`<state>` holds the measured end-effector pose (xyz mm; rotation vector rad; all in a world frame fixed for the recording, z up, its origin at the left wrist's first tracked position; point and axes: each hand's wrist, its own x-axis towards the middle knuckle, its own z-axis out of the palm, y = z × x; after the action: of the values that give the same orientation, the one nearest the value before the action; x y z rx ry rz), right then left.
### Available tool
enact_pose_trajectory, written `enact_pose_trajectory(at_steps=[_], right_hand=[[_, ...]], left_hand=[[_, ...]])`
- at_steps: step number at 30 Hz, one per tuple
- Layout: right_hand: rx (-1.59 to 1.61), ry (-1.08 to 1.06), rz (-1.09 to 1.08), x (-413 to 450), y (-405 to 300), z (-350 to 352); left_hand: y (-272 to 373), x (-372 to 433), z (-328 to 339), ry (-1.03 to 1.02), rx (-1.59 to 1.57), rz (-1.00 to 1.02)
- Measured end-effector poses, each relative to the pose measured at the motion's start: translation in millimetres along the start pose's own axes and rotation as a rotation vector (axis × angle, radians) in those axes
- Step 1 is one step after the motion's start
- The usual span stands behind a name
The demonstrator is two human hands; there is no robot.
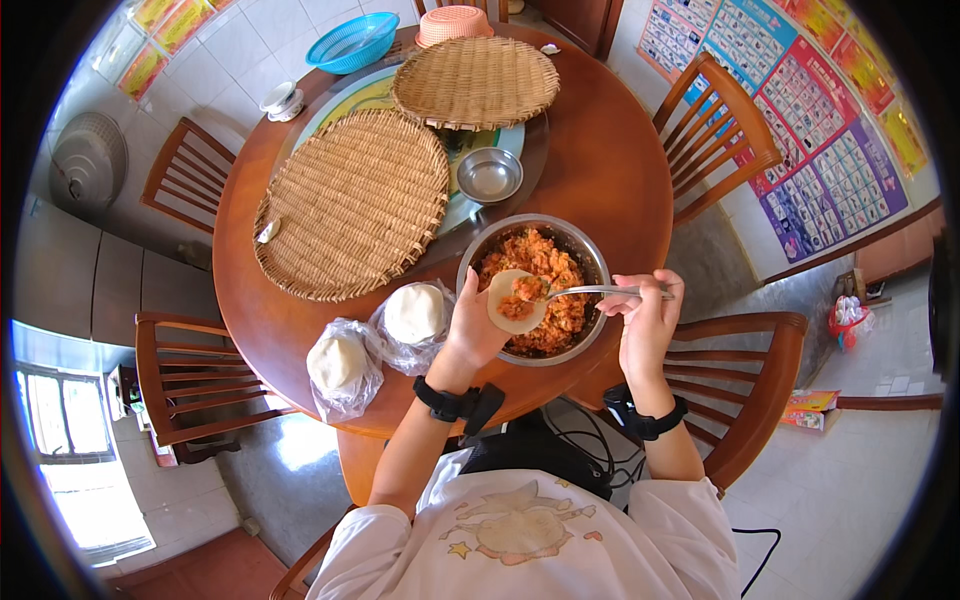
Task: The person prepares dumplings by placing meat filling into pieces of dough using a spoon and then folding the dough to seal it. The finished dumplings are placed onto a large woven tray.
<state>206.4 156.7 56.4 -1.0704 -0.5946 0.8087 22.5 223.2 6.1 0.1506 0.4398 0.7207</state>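
Observation:
A round dumpling wrapper lies on the fingers of my left hand, over the near left part of a steel bowl. Some orange-red filling sits on the wrapper. My right hand grips the handle of a metal spoon; its bowl carries more filling just above the wrapper. Chopped orange filling fills much of the steel mixing bowl beneath both hands. Left of my left hand, two stacks of pale wrappers rest in clear plastic bags.
A large woven bamboo tray bears one folded dumpling at its left edge. Behind are a second woven tray, a small steel bowl, a blue basket, a pink basket and a lidded cup. Wooden chairs surround the round table.

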Motion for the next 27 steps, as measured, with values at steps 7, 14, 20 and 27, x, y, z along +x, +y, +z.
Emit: enact_pose_trajectory(at_steps=[7,14,20,27], right_hand=[[0.024,0.072,-0.192,19,9,-22],[-0.281,0.069,0.274,38,76,-60],[-1.136,0.206,-0.375,6,70,-33],[-1.049,-0.68,-0.975,-39,57,12]], left_hand=[[14,-20,-13,0.043,-0.044,0.056],[18,-26,-24,0.062,-0.069,0.049],[15,-26,-18,0.075,-0.028,0.038],[4,-20,-13,-0.012,-0.055,-0.006]])
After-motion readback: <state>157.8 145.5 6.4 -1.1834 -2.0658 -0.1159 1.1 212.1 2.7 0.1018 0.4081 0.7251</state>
